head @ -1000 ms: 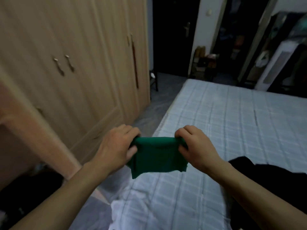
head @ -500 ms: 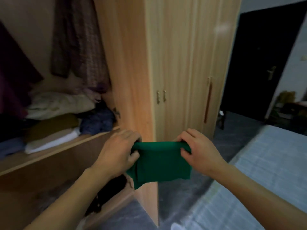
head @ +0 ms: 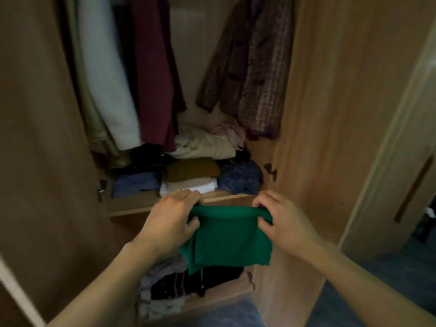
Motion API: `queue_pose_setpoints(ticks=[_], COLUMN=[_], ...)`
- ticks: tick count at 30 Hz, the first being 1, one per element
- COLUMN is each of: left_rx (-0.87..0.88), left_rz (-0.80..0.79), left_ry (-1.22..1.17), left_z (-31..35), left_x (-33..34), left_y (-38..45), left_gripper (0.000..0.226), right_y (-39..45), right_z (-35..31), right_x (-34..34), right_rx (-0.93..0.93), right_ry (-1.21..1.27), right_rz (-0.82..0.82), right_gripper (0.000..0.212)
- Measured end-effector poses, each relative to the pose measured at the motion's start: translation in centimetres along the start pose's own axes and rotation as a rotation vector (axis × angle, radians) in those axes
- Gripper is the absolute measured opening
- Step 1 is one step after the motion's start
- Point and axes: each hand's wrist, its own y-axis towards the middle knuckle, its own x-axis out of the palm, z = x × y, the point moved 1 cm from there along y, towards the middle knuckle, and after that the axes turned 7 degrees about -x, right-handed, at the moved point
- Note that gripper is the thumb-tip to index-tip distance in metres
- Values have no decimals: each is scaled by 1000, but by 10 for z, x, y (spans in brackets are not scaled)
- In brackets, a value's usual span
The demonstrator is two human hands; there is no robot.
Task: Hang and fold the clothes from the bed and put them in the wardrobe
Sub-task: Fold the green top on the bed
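Your left hand point(head: 171, 223) and right hand point(head: 286, 226): both bare, no gloves, rings or watch visible. Behind each hand, wrist and forearm uncovered to the frame edge; no sleeve in view.

A home bedroom: an open wooden wardrobe point(head: 313, 114) with hanging coats point(head: 250, 74) and folded clothes point(head: 193, 169).

Shelf: wooden wardrobe shelf point(head: 132, 204), front edge bare.
On it, centre: brown folded garment point(head: 192, 169) atop a white folded stack point(head: 188, 186).
Left of the stack: blue folded cloth point(head: 135, 184).
Right: dark blue cloth point(head: 239, 177).
Behind: cream bundle point(head: 205, 143).
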Motion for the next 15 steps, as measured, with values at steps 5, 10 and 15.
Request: queue_pose_setpoints(ticks=[5, 10, 15], left_rx=[-76, -156, -194], left_rz=[22, 49, 25], left_ry=[26, 25, 61], left_z=[-53, -85, -95], left_x=[-3, 15, 44], left_y=[-5, 5, 54], left_gripper=[27, 33, 29], right_y=[48, 83, 110], right_z=[-9, 9, 60], right_x=[41, 77, 103], right_rx=[-72, -104, -108], right_ry=[34, 118, 181], right_rz=[-36, -45, -42], right_gripper=[26, 26, 24])
